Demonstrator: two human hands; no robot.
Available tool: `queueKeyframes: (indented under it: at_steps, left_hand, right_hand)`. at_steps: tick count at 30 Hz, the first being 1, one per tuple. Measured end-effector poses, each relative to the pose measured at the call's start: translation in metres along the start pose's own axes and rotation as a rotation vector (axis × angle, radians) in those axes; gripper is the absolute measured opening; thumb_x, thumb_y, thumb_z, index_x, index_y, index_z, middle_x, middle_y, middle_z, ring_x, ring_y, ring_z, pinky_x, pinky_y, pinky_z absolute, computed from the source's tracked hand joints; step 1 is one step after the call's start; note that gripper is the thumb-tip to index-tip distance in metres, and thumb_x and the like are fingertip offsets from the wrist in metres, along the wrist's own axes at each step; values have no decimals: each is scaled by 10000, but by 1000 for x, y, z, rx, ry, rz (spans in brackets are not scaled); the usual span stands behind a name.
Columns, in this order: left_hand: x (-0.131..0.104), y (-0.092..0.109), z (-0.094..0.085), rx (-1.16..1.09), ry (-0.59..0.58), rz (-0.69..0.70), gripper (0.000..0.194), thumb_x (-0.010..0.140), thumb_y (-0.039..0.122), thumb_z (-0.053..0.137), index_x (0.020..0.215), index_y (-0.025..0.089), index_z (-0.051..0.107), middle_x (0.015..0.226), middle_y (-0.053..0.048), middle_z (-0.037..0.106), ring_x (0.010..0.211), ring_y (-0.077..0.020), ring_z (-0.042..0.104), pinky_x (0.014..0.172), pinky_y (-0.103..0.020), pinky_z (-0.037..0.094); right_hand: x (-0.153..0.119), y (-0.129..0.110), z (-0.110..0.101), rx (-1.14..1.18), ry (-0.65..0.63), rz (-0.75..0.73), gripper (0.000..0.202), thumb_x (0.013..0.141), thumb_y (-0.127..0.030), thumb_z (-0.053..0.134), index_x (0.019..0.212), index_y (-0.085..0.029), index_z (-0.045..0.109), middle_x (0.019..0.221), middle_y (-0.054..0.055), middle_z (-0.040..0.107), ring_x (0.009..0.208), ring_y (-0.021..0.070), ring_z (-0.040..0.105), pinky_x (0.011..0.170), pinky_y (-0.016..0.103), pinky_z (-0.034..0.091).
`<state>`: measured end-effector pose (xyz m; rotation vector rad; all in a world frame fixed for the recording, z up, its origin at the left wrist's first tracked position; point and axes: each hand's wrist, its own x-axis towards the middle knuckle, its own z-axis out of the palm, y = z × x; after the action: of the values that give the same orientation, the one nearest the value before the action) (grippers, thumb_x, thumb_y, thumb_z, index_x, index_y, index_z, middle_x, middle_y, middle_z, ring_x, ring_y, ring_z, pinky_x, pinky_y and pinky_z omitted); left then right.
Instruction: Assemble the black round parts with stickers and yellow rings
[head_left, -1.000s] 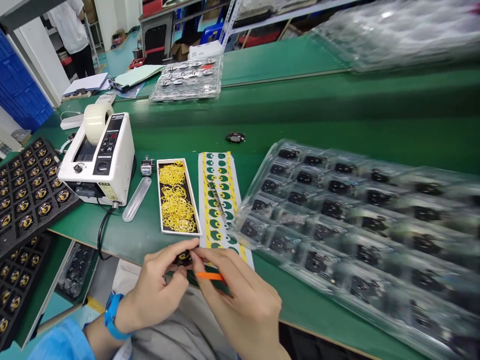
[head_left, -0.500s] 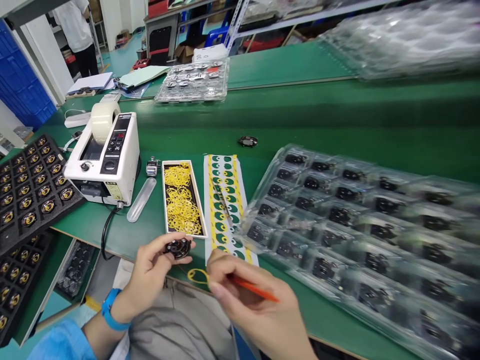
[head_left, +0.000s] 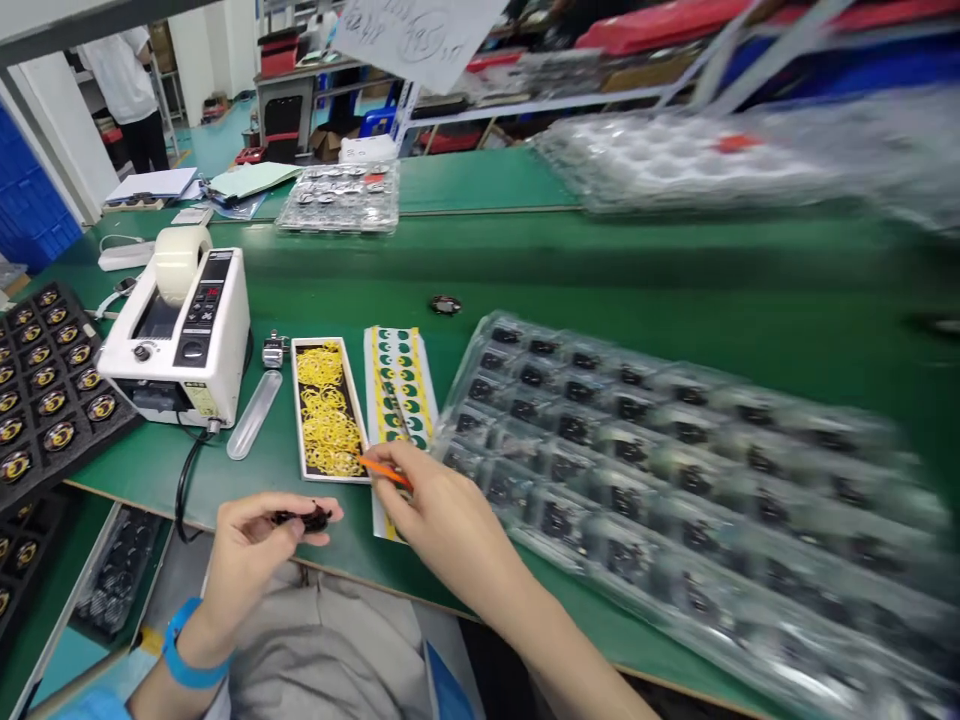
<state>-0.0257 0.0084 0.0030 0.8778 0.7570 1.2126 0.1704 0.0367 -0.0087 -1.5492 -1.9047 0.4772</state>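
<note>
Fingertip pinches: flat dark part (head_left: 318, 519) in left hand (head_left: 255, 540), slim orange stick (head_left: 385, 471) in right hand (head_left: 442, 510), near thin yellow rings (head_left: 328, 418)

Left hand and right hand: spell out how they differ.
The left hand holds a dark part; the right hand holds a thin orange tool.
The left wears a blue wristband; the right shows none.
The right is nearer the white box than the left.
Both are ungloved.
</note>
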Motion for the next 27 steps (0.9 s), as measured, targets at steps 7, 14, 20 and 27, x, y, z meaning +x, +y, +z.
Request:
queueKeyframes:
  at_steps: [7, 14, 20, 27]
  left_hand:
    - [-1, 2, -14, 15, -48, -80, 235, 865, 266, 776, 1097, 298, 791, 1081, -85, 796, 980, -256, 775, 766, -259, 654]
    - [-8, 3, -21, 133, 50, -130, 347, 863, 281, 775, 1207, 255, 742, 1189, -133, 762, 1084, -298, 740, 851, -339, 644]
    - [-7, -12, -19, 144, 38, -140, 391, 844, 319, 789, 1216, 214, 734, 1200, -165, 753, 1092, -321, 735, 868, -385, 640]
    - [0, -10, 2, 112, -74, -198, 396, 763, 355, 859, 1121, 206, 778, 1200, -146, 753, 1123, -290, 715, 922, -346, 599]
  right_hand:
    - [-13, 60, -70, -260, 187, 66, 246, 884, -257, 486, 928, -195, 720, 865, 73, 686, 702, 196, 658, 600, 274, 470]
    - [13, 142, -126, -437, 46, 194, 178, 878, -168, 637, 751, -156, 760, 830, 41, 656, 523, 85, 489, 487, 254, 276]
    - [21, 137, -120, -459, -17, 178, 152, 799, -143, 756, 661, -149, 694, 704, 25, 605, 491, 94, 479, 459, 248, 249]
    - [-7, 80, -88, -368, 62, -69, 98, 882, -156, 524, 802, -193, 568, 665, 42, 594, 508, 150, 544, 437, 251, 319]
